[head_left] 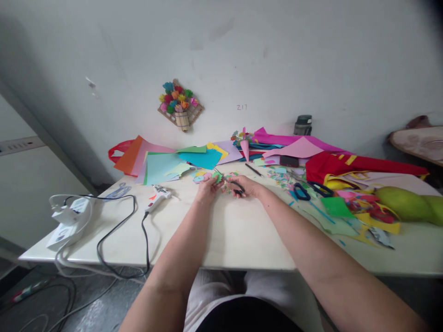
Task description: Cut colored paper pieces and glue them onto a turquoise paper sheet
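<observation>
My left hand (206,189) pinches a small piece of green paper (217,176) above the table. In my right hand (246,185) is a pair of scissors (237,186) with dark handles, my fingers in the loops. The scissor blades point left and reach the green paper; whether they are apart is too small to tell. Around and behind both hands lie small cut paper pieces (200,174) in several colours.
To the left a hot glue gun (157,200) lies with its black cord near a white power strip (71,221). Coloured paper sheets (162,167) spread along the back. At right are blue-handled scissors (302,191), paper scraps (337,207) and a green fruit-like object (401,203).
</observation>
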Demonstrator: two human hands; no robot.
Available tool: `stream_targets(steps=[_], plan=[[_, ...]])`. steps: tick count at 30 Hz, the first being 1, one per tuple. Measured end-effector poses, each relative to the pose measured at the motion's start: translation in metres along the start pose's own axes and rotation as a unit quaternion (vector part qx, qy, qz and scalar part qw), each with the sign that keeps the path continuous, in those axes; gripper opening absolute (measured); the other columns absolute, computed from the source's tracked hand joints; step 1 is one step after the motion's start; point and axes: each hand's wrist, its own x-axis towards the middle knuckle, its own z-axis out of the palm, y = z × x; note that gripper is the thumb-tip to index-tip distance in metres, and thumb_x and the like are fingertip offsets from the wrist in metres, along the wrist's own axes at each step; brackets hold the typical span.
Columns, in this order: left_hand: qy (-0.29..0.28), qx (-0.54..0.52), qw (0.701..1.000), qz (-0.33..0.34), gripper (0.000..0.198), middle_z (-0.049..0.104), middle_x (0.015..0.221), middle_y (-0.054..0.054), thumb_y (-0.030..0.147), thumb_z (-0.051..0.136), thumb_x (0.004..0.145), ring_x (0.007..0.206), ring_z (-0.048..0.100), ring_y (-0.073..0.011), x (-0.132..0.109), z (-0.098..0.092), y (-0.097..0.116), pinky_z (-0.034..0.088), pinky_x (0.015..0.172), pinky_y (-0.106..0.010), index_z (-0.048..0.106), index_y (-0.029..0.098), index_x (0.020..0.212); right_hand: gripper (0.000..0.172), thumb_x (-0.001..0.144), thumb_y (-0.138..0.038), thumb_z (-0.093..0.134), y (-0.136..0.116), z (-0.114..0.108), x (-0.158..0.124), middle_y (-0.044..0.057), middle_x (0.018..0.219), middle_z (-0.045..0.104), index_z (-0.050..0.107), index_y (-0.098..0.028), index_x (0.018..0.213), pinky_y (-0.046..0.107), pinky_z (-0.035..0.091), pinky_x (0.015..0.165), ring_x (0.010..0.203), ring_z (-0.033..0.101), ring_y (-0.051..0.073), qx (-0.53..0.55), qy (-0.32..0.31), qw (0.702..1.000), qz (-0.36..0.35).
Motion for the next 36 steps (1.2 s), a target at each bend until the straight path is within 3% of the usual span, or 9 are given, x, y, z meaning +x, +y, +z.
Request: stream_targets(steps=[10, 18, 36], plan=[[-0.002, 0.014, 1.0, 0.009, 0.006, 0.067, 0.078, -0.007, 0.011, 0.064, 0.067, 0.074, 0.064, -0.0156, -0.001, 0.0007, -0.0004, 0.051, 0.077, -0.031, 0.06, 0.012, 0.072, 0.037, 0.082, -0.049, 0.044, -0.0013, 0.0002, 0.0007, 0.0, 0.044, 0.056, 0.05, -0.015, 0.069, 0.015, 0.025, 0.023, 0.029, 0.045, 0.006, 0.026, 0.003, 1.0, 0.017], [-0.002, 0.01, 1.0, 0.009, 0.007, 0.066, 0.077, -0.006, 0.011, 0.063, 0.066, 0.074, 0.063, -0.0149, -0.0013, 0.0004, -0.0004, 0.051, 0.077, -0.031, 0.057, 0.012, 0.07, 0.033, 0.078, -0.048, 0.051, 0.0003, 0.0003, -0.0004, -0.003, 0.045, 0.055, 0.05, -0.015, 0.072, 0.015, 0.024, 0.024, 0.031, 0.045, 0.006, 0.009, 0.013, 1.0, -0.018], [-0.002, 0.009, 1.0, 0.009, 0.011, 0.065, 0.074, -0.004, 0.013, 0.066, 0.066, 0.071, 0.064, -0.0149, -0.0012, 0.0002, -0.0001, 0.052, 0.073, -0.03, 0.055, 0.014, 0.069, 0.039, 0.081, -0.051, 0.044, 0.0018, -0.0038, 0.0035, 0.0, 0.044, 0.055, 0.051, -0.015, 0.067, 0.017, 0.023, 0.023, 0.03, 0.044, 0.007, 0.032, -0.011, 0.999, 0.03]])
